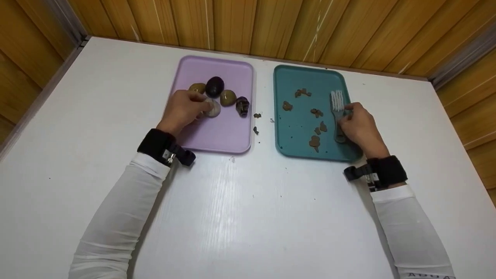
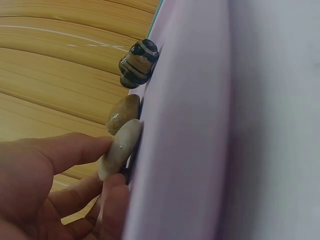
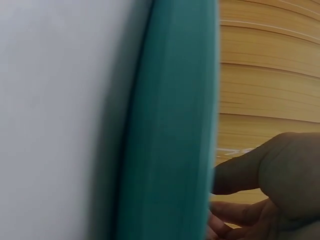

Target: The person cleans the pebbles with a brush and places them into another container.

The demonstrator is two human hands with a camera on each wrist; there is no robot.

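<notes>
A purple tray holds several stones: a dark purple one, a tan one, a brown one and a striped one. My left hand pinches a pale stone on this tray. The left wrist view shows thumb and fingers round that pale stone, with the brown stone and the striped stone beyond it. My right hand grips the handle of a white-bristled brush lying on the teal tray.
Several brown dirt clumps lie scattered on the teal tray. A few crumbs sit on the white table between the trays. Wooden walls close in the table at the back and both sides.
</notes>
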